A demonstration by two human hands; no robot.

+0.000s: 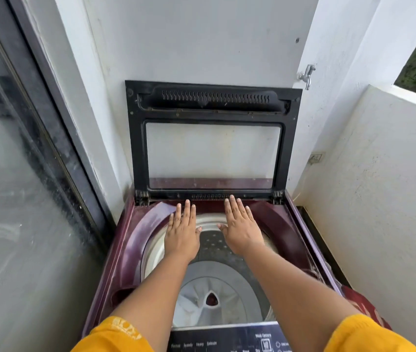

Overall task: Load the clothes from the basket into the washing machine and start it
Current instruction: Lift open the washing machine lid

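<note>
Status: early, loading isn't showing as begun.

- washing machine [125, 250] lid [135, 138] is standing fully up, leaning back toward the wall. Access step looks done.
- drum [217, 247] is showing bare perforated wall and the grey pulsator [201, 295] at the bottom. No clothes visible inside, so I'm judging zero load so far.
- basket isn't appearing in view. A bit of red patterned fabric [361, 303] is peeking out low on the right, beside the machine's right edge; could be the laundry, can't tell.
- control panel [227, 339] is sitting at the near edge, mostly cropped. No lit display that I can make out, so I'm treating the start as not done.

What's left, by my read: fetching the clothes, dropping them in, closing the lid, picking a cycle, starting.

Hands:
- left hand [182, 235] is reaching forward, arm nearly straight, palm down, fingers straight and close together, over the far left part of the drum opening.
- right hand [241, 229] is mirroring it over the far right part, thumb pointing inward.
- Both sets of fingertips are ending just short of the lid hinge line. Whether they're touching the back rim or hovering above it, can't tell from this angle.
- Grip on both: released, flat, carrying nothing.
- The two hands are lying side by side, near each other but not touching.
- Yellow sleeves [115, 336] are showing at the bottom corners.
</note>
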